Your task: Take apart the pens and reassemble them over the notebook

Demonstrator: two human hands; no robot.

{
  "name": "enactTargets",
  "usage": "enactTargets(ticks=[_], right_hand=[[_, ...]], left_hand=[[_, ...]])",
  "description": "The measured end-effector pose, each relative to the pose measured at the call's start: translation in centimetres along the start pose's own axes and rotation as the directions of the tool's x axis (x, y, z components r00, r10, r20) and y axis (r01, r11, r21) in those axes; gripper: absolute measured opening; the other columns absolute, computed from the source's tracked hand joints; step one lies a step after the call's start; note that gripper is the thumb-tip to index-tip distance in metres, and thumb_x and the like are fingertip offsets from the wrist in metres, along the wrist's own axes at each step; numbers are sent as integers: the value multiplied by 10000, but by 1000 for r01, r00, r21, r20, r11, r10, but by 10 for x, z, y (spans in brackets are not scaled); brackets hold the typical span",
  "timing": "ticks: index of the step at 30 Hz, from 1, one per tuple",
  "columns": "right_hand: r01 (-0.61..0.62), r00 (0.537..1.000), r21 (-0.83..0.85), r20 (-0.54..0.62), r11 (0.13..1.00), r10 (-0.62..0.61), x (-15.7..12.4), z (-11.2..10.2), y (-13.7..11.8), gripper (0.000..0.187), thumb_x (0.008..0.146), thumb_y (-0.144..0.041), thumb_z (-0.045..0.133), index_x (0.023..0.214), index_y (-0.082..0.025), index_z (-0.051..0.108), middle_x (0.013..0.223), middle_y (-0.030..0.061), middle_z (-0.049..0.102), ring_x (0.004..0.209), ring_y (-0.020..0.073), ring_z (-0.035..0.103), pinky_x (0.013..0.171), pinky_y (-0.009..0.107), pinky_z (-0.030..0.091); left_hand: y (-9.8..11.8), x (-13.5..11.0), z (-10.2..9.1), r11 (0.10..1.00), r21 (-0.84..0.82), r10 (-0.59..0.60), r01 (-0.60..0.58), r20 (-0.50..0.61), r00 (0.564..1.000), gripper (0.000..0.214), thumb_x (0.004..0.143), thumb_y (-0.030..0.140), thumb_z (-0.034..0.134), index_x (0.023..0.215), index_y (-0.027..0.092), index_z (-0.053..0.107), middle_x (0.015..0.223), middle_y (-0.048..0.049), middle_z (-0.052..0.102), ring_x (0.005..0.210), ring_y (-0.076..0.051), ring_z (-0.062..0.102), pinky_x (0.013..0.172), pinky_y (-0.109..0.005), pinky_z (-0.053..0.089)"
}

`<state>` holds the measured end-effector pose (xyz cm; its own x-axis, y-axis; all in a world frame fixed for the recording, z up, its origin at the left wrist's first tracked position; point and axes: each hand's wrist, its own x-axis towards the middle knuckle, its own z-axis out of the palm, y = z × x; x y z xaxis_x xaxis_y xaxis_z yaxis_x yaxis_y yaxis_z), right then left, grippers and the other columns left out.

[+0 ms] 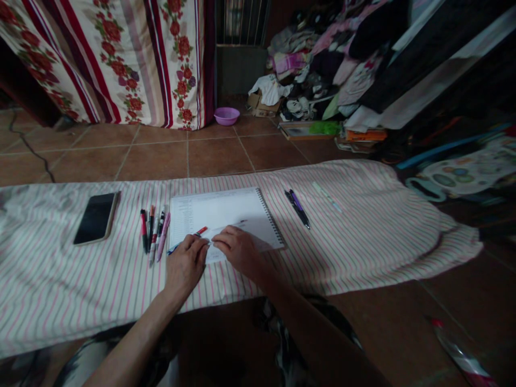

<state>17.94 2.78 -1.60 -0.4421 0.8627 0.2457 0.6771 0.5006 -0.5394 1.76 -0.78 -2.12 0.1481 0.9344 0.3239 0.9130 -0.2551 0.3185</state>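
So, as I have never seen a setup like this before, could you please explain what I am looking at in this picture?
There is no machine here: these are a person's bare left hand and right hand. The single picture comes from a camera worn on the head, looking forward and down.

On a striped cloth lies an open spiral notebook. To its left are a group of pens and a phone; to its right, two dark pens and a pale pen.

The fingertips of both hands meet over the page, apparently around something too small to make out. Red and blue ends show beside the left hand, but whether it grips them is unclear.
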Motion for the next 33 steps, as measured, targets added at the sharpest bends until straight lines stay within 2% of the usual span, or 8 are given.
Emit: enactTargets(ticks=[17, 33], right_hand=[[-1, 999, -4, 38, 1000, 1, 1, -2, -1, 186, 832, -165, 540, 980, -183, 652, 890, 47, 655, 853, 158, 582, 782, 277, 438], [51, 999, 87, -2, 995, -51, 3, -1, 0, 190, 825, -127, 522, 969, -154, 643, 927, 65, 672, 885, 157, 593, 822, 287, 444]], left_hand=[[2, 0, 0, 999, 25, 27, -26, -25, 999, 253, 887, 330, 420, 944, 216, 639, 910, -46, 637, 745, -156, 619, 584, -237, 451], [2, 0, -1, 999, 19, 28, -28, -20, 999, 245, 881, 330, 432, 956, 219, 638, 925, -45, 640, 748, -150, 621, 556, -229, 439]])
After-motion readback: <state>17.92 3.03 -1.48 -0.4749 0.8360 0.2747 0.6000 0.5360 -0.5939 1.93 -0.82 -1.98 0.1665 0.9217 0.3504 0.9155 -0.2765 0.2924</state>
